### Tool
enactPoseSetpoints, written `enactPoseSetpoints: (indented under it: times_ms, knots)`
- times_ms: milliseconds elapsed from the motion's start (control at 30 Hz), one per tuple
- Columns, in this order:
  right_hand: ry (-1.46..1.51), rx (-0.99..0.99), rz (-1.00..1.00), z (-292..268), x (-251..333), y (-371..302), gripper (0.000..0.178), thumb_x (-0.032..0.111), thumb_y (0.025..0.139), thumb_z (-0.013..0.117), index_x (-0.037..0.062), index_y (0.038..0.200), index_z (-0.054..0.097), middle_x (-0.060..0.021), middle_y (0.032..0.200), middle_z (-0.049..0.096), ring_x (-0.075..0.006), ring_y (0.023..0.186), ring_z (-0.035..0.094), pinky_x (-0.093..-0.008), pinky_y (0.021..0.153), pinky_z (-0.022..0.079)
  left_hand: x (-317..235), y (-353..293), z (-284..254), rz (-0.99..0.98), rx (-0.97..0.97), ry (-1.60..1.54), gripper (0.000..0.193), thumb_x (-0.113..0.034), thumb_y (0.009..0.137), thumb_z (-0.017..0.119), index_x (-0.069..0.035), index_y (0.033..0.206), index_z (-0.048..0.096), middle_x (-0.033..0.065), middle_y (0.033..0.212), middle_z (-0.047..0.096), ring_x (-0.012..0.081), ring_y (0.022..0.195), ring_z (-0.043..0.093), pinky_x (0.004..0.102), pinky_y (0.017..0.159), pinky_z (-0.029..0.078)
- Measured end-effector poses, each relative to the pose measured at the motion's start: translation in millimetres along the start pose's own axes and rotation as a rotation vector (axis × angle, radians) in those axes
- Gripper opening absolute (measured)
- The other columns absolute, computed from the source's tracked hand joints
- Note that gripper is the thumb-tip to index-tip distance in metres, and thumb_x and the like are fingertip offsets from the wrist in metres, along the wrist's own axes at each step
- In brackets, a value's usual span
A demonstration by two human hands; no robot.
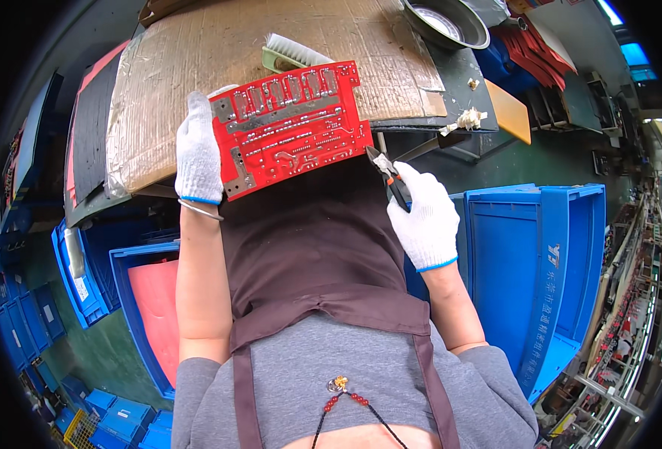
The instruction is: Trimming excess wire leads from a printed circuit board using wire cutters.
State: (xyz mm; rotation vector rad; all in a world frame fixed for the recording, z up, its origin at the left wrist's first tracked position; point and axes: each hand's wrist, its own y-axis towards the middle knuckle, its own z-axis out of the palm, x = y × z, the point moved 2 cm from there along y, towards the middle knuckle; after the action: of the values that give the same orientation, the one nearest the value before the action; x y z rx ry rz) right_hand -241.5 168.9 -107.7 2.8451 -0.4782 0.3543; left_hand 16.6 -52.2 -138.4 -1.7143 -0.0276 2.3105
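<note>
My left hand (199, 153), in a white knit glove, grips the left edge of a red circuit board (293, 135). The board is held tilted above the near edge of the table, its soldered side facing me. In my gloved right hand (427, 213) is a pair of cutting pliers (391, 176) with dark and orange handles. The tips of the pliers are at the board's lower right corner; whether they touch it I cannot tell. Just behind the board lies a brush (293, 52) with white bristles and a pale green back, partly hidden by it.
Worn cardboard (189, 56) covers the table. A metal bowl (448, 22) stands at the far right, with crumpled pale scraps (466, 121) near the table's right corner. Blue crates stand right (507, 196) and left (140, 254) of me, the left one holding a pink sheet (157, 310).
</note>
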Motion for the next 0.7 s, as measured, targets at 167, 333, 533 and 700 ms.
enactPoseSetpoints:
  times_ms: [167,333,533,700]
  knots:
    - [-0.018,-0.030,0.050,2,-14,3,0.051,0.012,0.084,0.077,0.0168,0.134,0.069,-0.0084,0.099,0.066,-0.0283,0.093,0.069,-0.0401,0.082,0.057,-2,3,3,-0.020,-0.005,-0.030,0.064,-0.054,0.113,0.044,0.002,0.139,0.062,0.0202,0.123,0.075,0.0293,0.100,0.079,0.0425,0.079,0.069]
    - [-0.046,-0.003,-0.010,-1,3,-1,0.050,0.013,0.085,0.078,0.0169,0.134,0.069,-0.0087,0.100,0.067,-0.0298,0.094,0.070,-0.0414,0.082,0.057,-11,-8,15,-0.073,-0.079,-0.080,0.065,-0.052,0.116,0.042,0.004,0.129,0.071,0.0153,0.114,0.078,0.0203,0.097,0.076,0.0325,0.086,0.063]
    - [-0.009,-0.071,0.033,-5,-13,2,0.050,0.012,0.084,0.077,0.0166,0.133,0.070,-0.0088,0.097,0.066,-0.0300,0.093,0.068,-0.0415,0.083,0.057,0,2,0,-0.035,-0.016,-0.036,0.067,-0.055,0.113,0.045,0.004,0.140,0.061,0.0215,0.120,0.075,0.0300,0.098,0.079,0.0434,0.080,0.069]
    - [-0.071,0.013,-0.014,-1,-3,2,0.049,0.013,0.084,0.078,0.0170,0.133,0.070,-0.0096,0.099,0.067,-0.0318,0.096,0.069,-0.0430,0.084,0.057,1,2,2,-0.019,0.002,-0.051,0.066,-0.055,0.113,0.045,0.004,0.139,0.061,0.0208,0.120,0.076,0.0294,0.096,0.080,0.0414,0.077,0.069]
